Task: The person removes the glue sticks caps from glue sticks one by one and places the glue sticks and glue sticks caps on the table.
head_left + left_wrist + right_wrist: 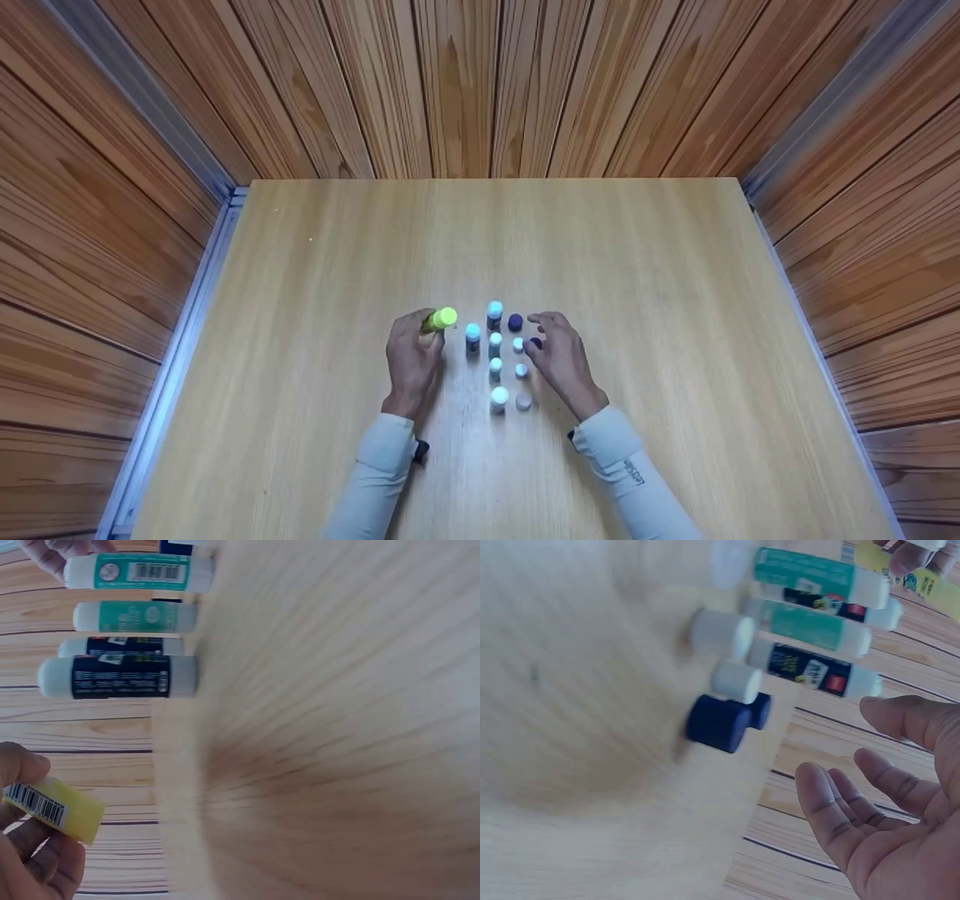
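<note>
Wooden table: cluster of upright sticks and caps at centre. Left hand: yellow glue stick is gripped in curled fingers, left of the cluster. Right hand: fingers relaxed, nothing held, beside two dark blue caps. Four capped sticks are counted in the left wrist view.

Pale grey long sleeves, small printed logo

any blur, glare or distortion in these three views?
Head view: sharp, wide-angle bend in the wall planks, white caps glare out. Left wrist view: table smeared, glue sticks readable. Right wrist view: soft all over, bluish cast, table blurred, right hand fairly clear.
</note>
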{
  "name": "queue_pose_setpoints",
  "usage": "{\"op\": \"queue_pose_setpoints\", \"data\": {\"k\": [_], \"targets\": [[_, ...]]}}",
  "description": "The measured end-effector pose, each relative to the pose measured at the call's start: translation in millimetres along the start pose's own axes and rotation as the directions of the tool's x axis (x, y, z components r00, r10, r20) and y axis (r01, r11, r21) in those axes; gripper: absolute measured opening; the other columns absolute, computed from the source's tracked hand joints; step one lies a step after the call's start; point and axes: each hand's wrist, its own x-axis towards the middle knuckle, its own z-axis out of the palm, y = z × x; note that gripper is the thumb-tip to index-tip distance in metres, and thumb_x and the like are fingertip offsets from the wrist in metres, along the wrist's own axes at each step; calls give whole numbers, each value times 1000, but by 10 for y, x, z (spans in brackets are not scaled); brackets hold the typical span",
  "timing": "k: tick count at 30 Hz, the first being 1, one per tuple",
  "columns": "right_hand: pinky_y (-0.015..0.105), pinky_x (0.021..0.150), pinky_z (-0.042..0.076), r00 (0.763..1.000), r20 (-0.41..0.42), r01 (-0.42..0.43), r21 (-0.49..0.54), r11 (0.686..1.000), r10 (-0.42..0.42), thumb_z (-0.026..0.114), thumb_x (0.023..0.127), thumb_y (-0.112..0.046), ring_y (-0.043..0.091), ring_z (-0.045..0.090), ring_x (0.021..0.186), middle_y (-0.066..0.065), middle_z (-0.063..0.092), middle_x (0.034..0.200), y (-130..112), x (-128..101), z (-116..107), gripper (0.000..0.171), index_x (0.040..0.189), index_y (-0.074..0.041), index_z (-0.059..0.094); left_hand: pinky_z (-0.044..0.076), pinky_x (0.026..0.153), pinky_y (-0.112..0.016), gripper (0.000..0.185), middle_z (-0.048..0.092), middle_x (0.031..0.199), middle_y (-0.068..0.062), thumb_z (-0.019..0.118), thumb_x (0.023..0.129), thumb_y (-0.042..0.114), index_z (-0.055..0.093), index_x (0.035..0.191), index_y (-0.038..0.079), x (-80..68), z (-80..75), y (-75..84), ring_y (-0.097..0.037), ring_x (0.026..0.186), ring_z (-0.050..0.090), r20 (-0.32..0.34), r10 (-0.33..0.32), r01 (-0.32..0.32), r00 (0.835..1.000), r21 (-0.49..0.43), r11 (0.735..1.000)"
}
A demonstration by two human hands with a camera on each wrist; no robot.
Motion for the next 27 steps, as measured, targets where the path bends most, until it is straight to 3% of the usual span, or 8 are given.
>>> {"op": "queue_pose_setpoints", "data": {"k": [6,15,18,23,27], "targets": [[35,81,55,998,-31,54,103,993,-51,73,85,-10,25,63,103,9,56,126,-112,-36,-69,42,125,-6,60,46,90,-37,31,67,107,-4,75,79,2,69,108,9,54,-37,125,-20,103,57,-28,116,-115,993,17,993],[30,79,55,986,-53,165,143,976,-159,77,82,-12,18,62,103,8,56,126,-273,-57,-182,50,128,-8,58,44,87,-37,30,65,104,-2,76,78,4,70,107,11,114,-51,334,-20,101,56,2,210,-210,978,53,976],[27,78,55,980,-56,197,172,965,-190,76,83,-12,21,62,104,8,56,125,-292,-56,-201,50,129,-7,57,44,87,-37,32,65,105,-1,78,77,6,71,108,12,136,-47,400,-19,102,55,16,246,-247,969,76,966],[31,81,55,971,-34,239,254,937,-238,75,84,-16,24,62,105,8,59,122,-305,-65,-216,53,132,-7,54,44,88,-38,32,65,104,-2,78,78,6,72,108,11,150,-31,483,-20,103,55,39,305,-307,952,99,947],[33,81,55,964,-19,255,327,910,-264,74,85,-23,19,63,102,6,63,115,-321,-69,-219,54,132,-5,53,44,88,-40,27,65,103,-4,75,81,8,73,108,12,145,-27,550,-21,102,56,59,367,-372,928,147,916]]}}
